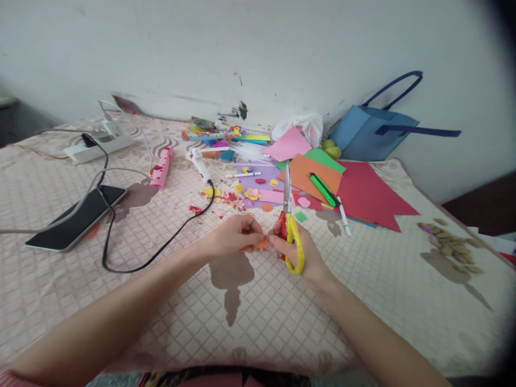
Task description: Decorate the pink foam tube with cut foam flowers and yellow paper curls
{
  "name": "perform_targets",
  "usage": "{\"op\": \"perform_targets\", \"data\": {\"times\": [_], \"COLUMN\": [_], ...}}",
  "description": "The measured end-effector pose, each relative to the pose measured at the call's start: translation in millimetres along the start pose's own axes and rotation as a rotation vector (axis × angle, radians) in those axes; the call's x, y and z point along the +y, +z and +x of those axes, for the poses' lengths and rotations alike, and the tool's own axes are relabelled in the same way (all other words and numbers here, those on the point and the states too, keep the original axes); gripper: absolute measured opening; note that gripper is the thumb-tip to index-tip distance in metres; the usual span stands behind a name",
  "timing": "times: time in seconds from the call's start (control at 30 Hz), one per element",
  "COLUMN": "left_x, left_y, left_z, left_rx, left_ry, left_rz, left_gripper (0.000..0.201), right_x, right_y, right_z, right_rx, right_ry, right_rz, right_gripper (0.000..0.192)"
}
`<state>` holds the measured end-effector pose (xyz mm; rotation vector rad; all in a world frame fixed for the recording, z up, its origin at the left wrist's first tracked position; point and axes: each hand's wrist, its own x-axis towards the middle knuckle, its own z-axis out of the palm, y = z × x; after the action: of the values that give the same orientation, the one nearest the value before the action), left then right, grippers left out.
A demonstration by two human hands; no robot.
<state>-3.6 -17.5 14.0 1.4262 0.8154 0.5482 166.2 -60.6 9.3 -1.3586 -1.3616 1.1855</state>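
The right hand (309, 252) gripped yellow-and-red-handled metal scissors (293, 226), long axis six-to-twelve o'clock, blade tips toward twelve; the left hand (231, 236) pinched a small orange paper piece (262, 244)

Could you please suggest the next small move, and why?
Probably let the left hand alone grip the small orange piece, freeing the right hand to turn the scissors: both hands meet at the piece, while the blades point away from it.
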Motion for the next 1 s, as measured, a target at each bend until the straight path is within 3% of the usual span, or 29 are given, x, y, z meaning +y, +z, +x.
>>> {"op": "perform_targets", "data": {"times": [0.1,0.2,0.53,0.73,0.87,1.0], "left_x": [1,2,1,0,8,14], "left_y": [2.3,5.2,8.7,4.2,-5.2,-11.8], "left_z": [1,1,1,3,2,0], "left_rx": [0.06,0.045,0.079,0.193,0.3,0.355], "left_ry": [-0.03,-0.098,-0.152,-0.055,0.063,0.172], "left_rz": [-0.142,-0.238,-0.293,-0.374,-0.461,-0.463], "left_gripper": [0.023,0.026,0.026,0.024,0.024,0.024], "right_x": [0,4,7,8,10,8], "right_y": [0,-2,-3,-1,-1,3], "right_z": [0,2,3,3,0,-6], "right_rx": [0.036,0.075,0.061,0.028,-0.106,-0.206], "right_ry": [-0.011,-0.031,-0.048,-0.043,-0.043,-0.041], "right_rz": [0.044,0.1,0.154,0.13,0.07,-0.055], "right_gripper": [0.021,0.022,0.025,0.03,0.039,0.035]}}
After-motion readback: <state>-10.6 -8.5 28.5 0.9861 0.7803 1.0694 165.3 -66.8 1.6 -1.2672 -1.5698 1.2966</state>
